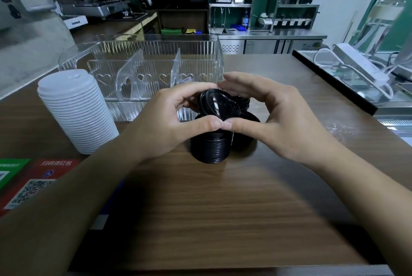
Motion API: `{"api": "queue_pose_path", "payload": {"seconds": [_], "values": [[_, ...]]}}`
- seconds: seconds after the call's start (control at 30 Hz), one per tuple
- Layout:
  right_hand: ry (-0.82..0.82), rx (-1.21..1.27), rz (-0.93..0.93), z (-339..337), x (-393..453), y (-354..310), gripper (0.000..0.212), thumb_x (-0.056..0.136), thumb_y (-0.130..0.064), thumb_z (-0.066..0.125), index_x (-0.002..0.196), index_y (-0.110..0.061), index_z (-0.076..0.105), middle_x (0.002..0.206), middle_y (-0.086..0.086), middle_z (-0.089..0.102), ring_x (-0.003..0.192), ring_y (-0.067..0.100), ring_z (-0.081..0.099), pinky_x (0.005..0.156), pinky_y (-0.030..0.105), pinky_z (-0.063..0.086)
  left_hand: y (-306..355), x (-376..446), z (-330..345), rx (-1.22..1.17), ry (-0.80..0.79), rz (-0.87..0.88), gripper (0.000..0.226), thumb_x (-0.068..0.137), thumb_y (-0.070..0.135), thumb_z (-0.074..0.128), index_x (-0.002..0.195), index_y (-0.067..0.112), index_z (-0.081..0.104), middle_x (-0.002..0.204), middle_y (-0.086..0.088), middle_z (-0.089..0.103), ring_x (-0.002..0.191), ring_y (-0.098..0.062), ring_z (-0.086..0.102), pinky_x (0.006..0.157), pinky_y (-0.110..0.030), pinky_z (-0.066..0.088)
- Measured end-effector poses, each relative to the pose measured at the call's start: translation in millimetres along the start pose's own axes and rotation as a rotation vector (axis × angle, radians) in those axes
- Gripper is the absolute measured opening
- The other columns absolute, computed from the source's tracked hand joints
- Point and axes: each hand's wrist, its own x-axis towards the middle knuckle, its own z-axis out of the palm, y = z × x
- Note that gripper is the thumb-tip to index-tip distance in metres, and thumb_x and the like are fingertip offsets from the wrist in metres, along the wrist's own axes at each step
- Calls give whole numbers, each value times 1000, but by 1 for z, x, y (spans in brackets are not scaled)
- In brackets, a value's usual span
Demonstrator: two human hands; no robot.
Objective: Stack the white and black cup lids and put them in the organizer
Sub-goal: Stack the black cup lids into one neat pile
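Your worktop (pixel 223 208) carries the clear organizer (pixel 142 68), no lids in it yet. The white lid stack (pixel 75 115) stands finished beside it. The black lid stack (pixel 210 148) is under assembly. Your left hand (pixel 165 119) and right hand (pixel 278 117) together grasp one tilted black lid (pixel 217 102) above it. Next, level it and seat it squarely.
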Motion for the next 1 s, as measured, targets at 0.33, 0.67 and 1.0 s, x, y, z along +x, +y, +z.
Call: {"api": "queue_pose_path", "payload": {"seconds": [0.33, 0.67, 1.0], "values": [[16, -86, -10, 3, 0, 0, 64, 88, -31, 93, 145, -16, 69, 134, -14, 76, 127, -2, 69, 113, 24, 52, -1, -1, -9, 128, -170, -102, 110, 73, 61, 104, 168, 45, 51, 158, 24, 64, 149, 1, 59, 127, -45, 49], [-94, -217, 41, 13, -2, 4, 61, 93, -42, 88, 147, -21, 69, 141, -17, 73, 131, -7, 65, 115, 29, 53, -6, -1, 1, -20, -320, -259, 117, 76, 48, 108, 164, 61, 32, 143, 10, 76, 138, -8, 71, 127, -49, 49], [-155, -213, 56, 14, -1, 3, 53, 100, -41, 81, 148, -22, 69, 143, -17, 72, 133, -4, 64, 114, 34, 52, -11, -1, 1, -87, -329, -309, 121, 74, 37, 111, 166, 52, 35, 140, 8, 79, 131, -15, 78, 122, -52, 54]]}}
